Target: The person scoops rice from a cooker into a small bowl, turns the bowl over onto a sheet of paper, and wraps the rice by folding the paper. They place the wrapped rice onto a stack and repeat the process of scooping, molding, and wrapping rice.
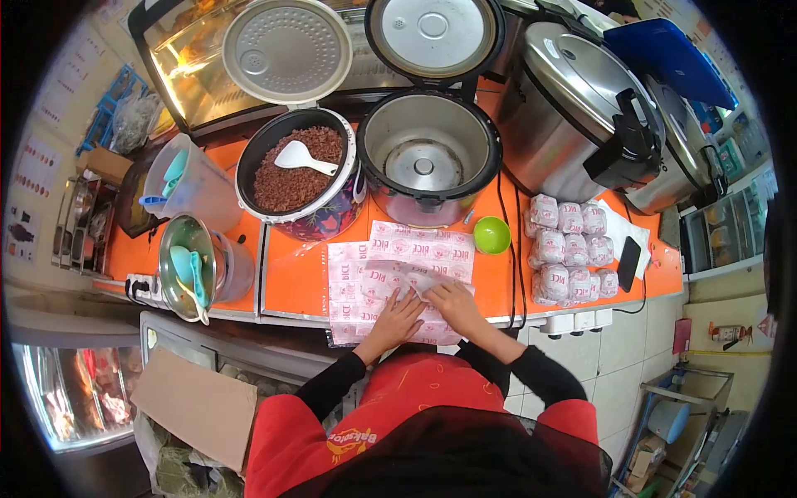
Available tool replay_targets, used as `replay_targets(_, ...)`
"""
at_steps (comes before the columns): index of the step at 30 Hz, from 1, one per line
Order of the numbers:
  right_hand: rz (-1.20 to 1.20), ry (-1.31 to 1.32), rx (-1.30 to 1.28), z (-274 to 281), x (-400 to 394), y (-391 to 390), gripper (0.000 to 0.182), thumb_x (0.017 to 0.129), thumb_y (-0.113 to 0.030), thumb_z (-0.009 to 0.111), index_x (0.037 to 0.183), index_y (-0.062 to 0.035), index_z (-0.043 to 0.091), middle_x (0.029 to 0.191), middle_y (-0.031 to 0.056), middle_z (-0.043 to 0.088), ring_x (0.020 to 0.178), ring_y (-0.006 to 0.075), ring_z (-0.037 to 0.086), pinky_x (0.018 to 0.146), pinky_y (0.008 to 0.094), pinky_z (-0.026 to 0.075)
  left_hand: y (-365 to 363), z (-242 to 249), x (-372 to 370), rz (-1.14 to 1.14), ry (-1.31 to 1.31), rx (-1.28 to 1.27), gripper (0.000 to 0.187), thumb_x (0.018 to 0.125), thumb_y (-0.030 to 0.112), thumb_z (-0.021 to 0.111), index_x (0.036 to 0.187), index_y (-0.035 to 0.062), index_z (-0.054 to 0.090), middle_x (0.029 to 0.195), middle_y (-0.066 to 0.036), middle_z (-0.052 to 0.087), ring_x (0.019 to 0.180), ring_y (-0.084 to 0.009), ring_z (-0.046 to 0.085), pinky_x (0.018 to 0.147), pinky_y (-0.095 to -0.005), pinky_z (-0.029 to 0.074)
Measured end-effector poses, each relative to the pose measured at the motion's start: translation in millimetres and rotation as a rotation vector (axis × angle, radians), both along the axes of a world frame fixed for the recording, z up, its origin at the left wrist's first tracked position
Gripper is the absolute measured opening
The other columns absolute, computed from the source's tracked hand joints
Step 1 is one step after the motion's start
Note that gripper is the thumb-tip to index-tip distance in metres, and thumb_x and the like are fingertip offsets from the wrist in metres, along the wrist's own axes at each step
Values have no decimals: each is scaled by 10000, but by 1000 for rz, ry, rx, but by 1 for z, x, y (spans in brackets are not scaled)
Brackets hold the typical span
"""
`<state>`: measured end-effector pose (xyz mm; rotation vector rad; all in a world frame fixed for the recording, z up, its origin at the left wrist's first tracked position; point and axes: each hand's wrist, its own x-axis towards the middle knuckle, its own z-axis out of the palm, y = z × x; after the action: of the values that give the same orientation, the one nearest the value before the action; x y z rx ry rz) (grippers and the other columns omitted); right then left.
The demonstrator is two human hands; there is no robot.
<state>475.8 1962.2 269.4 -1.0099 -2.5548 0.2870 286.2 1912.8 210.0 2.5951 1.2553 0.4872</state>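
Observation:
Printed rice wrapping paper (349, 286), white with red lettering, lies on the orange counter right in front of me. A raised sheet or flap of it stands up between my hands. My left hand (398, 318) rests on the paper with its fingers stretched out. Bent fingers of my right hand (452, 305) grip the paper's folded edge. Whether any rice lies under the fold is hidden. A small green bowl (492, 236) stands just beyond the paper, to the right.
Behind the paper stand a rice cooker of reddish-brown rice (278, 183) with a white rice paddle (305, 158), and an open rice cooker (423, 158). Wrapped rice packs (573, 249) are stacked at right beside a phone (628, 264). A metal pot (189, 249) holds utensils at left.

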Motion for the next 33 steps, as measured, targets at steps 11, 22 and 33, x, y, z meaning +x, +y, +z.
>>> replay_targets(11, -212, 182, 75, -27, -5, -22, 218, 692, -96, 545, 903, -99, 601, 824, 31, 546, 821, 201, 526, 710, 321, 413, 51, 24, -30, 148, 37, 501, 312, 746, 96, 583, 1057, 101, 558, 1033, -78, 550, 1062, -248, 507, 1004, -456, 297)
replay_targets(22, -488, 326, -93, -49, -8, -37, 168, 685, -46, 611, 847, -82, 583, 825, 51, 560, 860, 245, 534, 734, 359, 414, 48, 5, -68, -167, -74, 197, 263, 680, 59, 587, 939, 19, 601, 958, -83, 598, 917, -219, 581, 821, -324, 483)
replay_targets(33, -413, 166, -18, -60, 17, -23, 265, 730, -147, 646, 983, -101, 584, 887, 52, 608, 807, 235, 588, 772, 374, 434, 47, -6, -64, -10, -144, 82, 420, 684, 107, 661, 1081, 9, 565, 871, -111, 608, 858, -263, 593, 772, -361, 487)
